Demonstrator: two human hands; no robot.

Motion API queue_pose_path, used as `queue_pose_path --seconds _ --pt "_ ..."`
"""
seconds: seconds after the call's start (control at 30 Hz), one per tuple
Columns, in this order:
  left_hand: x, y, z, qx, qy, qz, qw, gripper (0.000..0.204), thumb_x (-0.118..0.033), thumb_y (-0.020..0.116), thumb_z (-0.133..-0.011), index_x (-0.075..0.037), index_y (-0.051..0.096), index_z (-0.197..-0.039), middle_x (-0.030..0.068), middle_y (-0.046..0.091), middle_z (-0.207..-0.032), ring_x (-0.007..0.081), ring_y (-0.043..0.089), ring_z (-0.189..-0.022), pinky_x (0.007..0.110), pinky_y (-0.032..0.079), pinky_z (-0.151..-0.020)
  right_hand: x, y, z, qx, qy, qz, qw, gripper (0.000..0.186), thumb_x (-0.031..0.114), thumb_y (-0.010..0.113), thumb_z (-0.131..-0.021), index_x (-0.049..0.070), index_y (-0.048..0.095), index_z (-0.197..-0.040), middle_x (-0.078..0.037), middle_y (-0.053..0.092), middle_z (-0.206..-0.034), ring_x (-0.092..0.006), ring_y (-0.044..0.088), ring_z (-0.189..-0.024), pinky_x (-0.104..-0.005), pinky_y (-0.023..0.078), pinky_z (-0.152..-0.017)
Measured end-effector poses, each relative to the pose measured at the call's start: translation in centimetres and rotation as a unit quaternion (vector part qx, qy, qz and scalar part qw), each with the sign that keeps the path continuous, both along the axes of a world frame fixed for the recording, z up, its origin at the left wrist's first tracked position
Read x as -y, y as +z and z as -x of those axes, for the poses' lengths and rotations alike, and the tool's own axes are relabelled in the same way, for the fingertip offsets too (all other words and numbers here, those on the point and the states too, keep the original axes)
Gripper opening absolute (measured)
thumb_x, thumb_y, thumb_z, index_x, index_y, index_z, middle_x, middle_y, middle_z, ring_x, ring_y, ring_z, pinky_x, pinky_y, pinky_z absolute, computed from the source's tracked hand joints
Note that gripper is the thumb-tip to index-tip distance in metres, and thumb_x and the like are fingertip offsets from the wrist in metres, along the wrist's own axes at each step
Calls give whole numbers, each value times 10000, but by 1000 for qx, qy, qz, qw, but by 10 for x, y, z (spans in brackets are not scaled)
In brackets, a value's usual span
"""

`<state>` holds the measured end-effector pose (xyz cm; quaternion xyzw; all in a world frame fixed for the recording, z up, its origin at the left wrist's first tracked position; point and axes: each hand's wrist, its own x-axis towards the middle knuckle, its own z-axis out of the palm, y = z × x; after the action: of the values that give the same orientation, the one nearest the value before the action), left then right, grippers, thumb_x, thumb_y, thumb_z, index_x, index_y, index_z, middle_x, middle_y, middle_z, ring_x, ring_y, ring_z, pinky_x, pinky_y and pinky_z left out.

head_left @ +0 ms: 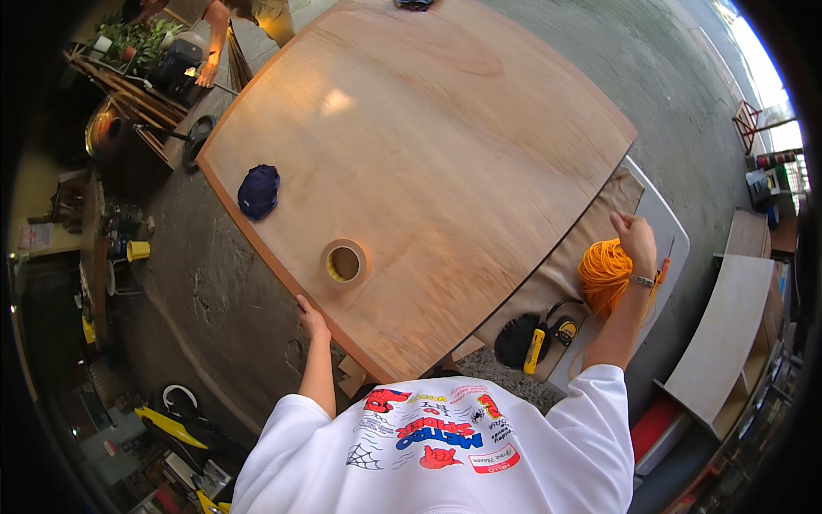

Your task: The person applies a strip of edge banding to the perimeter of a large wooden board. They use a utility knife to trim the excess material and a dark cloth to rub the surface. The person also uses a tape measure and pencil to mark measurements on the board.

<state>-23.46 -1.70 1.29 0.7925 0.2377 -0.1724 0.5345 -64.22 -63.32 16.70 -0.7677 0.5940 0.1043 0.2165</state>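
A large plywood board [428,171] lies in front of me. My left hand [313,319] grips its lower left edge. My right hand [635,236] is over the tan fabric [623,188] beside the board's right edge, just above a coil of orange cord [599,274]. Its fingers are curled closed; what they hold, if anything, is hidden. A tape roll [346,262] and a navy cloth bundle [258,192] rest on the board. A yellow-handled tool [536,347], a tape measure [563,331] and a black pad [513,341] sit below the cord.
A white tabletop [668,218] shows beside the fabric, with orange-handled scissors [664,270]. A person's hand [206,73] is at upper left, near plants and wooden sticks [128,86]. Pale panels [719,334] stand at right; yellow items [171,427] lie at lower left on the concrete floor [205,300].
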Motion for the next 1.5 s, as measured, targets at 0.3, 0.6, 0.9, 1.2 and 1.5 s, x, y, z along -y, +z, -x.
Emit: queue_pose_path --seconds 0.3,0.6,0.9,1.2,1.5 --pt "-10 10 -5 -71 -3 -84 994 857 -668 313 -1060 -37 227 -1633 147 306 -1674 332 327 -1518 454 320 -1215 62 -166 -78 246 -393 -127 877 1046 791 517 -916 -86 441 -1482 -208 514 -1436 -332 555 -1244 -504 503 -937" --pt "-11 23 10 -54 179 131 974 1049 -796 437 -949 -28 223 -1632 195 310 -1660 345 352 -1504 476 331 -1211 73 -195 -78 386 -509 -251 727 1191 898 452 -851 64 171 -1653 -203 292 -1671 -366 317 -1525 -662 260 -1175" --pt "-13 31 4 55 36 0 998 975 -671 607 -954 118 416 -1495 234 485 -1537 339 495 -1399 429 431 -1132 11 -192 -92 332 -526 9 783 999 881 549 -830 -109 687 -847 -74 618 -763 -208 498 -646 -385 471 -606" --pt "-20 47 9 29 -10 -9 999 920 -648 606 -970 146 488 -1419 253 548 -1468 318 527 -1367 419 440 -1108 -14 -164 1 396 -512 119 752 766 818 617 -850 169 336 -554 35 314 -568 -138 304 -542 -342 284 -481" --pt "-14 68 -49 25 -80 -28 996 865 -636 597 -985 146 553 -1352 249 645 -1311 309 637 -1194 405 522 -945 -92 -86 24 396 -576 131 703 731 810 583 -881 182 356 -583 64 286 -537 -133 257 -469 -325 217 -430"
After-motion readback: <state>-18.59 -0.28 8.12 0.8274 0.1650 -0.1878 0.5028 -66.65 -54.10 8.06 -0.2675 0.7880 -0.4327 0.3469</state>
